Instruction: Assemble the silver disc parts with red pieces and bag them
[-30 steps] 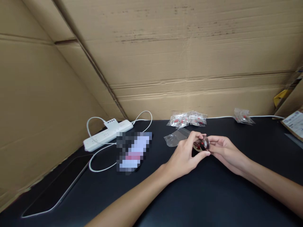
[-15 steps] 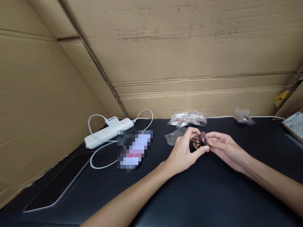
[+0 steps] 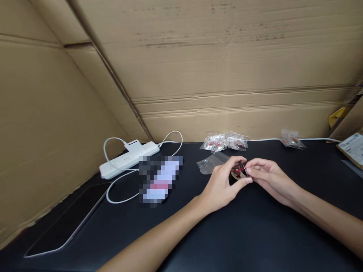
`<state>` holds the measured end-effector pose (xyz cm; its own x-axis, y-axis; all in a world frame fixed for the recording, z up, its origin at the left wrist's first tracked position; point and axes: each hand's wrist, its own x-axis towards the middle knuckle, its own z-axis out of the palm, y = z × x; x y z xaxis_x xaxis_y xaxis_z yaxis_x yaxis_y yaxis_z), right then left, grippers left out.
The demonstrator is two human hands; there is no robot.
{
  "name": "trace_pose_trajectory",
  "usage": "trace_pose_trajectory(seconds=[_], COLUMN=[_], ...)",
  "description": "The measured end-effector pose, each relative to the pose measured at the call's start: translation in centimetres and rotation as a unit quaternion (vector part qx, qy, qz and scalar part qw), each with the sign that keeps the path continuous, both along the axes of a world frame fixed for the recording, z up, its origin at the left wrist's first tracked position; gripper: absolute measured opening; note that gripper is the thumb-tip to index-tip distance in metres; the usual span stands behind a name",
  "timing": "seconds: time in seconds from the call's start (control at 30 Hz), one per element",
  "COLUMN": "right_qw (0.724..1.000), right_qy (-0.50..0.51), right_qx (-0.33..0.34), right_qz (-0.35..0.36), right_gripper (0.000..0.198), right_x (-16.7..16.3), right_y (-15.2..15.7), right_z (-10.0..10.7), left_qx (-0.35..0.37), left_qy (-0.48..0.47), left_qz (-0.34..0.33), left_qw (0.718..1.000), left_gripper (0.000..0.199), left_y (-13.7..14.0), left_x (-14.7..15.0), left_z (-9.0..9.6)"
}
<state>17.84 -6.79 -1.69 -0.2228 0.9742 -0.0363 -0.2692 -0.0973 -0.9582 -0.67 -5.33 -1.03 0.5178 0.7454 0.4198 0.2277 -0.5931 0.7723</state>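
Between my two hands, a small round disc stands nearly edge-on, dark on the side facing left. My right hand pinches its right side. The thumb and fingers of my left hand curve round its left side and meet its rim. A second pale, round piece with red parts shows just behind, within the curl of my left hand; my fingers partly cover it. What exactly these pieces are is too small to tell. Beyond my left hand lies a flat clear plastic bag on the black table.
Several clear packets with red and silvery pieces lie at the back, another packet farther right. On the left are a white power strip with cables, a blurred-out item and a dark tablet-like slab. Cardboard walls enclose the table.
The disc between my hands has turned more edge-on. My left fingers have shifted slightly down and right. The right hand has hardly moved.
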Motion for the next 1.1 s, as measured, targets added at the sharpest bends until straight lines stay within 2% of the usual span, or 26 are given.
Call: trace_pose_trajectory(seconds=[0.13, 0.3, 0.47, 0.57, 0.77, 0.93, 1.1], right_qw=[0.999, 0.996, 0.992, 0.988, 0.988, 0.988, 0.986], right_qy=[-0.031, -0.044, -0.065, -0.081, -0.081, -0.084, -0.100], right_qx=[0.034, 0.065, 0.101, 0.120, 0.120, 0.118, 0.128], right_qz=[-0.014, -0.043, -0.047, -0.052, -0.048, -0.049, -0.036], right_gripper=[0.020, 0.019, 0.019, 0.019, 0.016, 0.014, 0.013], right_x=[-0.22, -0.36, -0.31, -0.28, -0.31, -0.34, -0.42], right_y=[-0.21, -0.21, -0.06, -0.02, 0.00, -0.04, -0.03], right_z=[0.17, -0.10, -0.29, -0.23, -0.01, -0.06, -0.07], left_qx=[-0.008, -0.019, -0.011, -0.013, -0.029, -0.079, -0.059], left_qy=[0.004, -0.009, 0.003, 0.002, -0.002, -0.063, -0.013], left_qz=[-0.005, -0.062, -0.031, -0.037, -0.033, -0.070, -0.060], left_qw=[1.000, 0.998, 0.999, 0.999, 0.999, 0.992, 0.996], left_gripper=[0.042, 0.040, 0.043, 0.043, 0.045, 0.046, 0.049], left_y=[0.14, 0.24, 0.32, 0.34, 0.34, 0.38, 0.34], left_x=[-0.05, -0.07, -0.06, -0.10, -0.04, 0.14, -0.07], left_z=[-0.09, -0.09, -0.29, -0.48, -0.64, -0.80, -0.82])
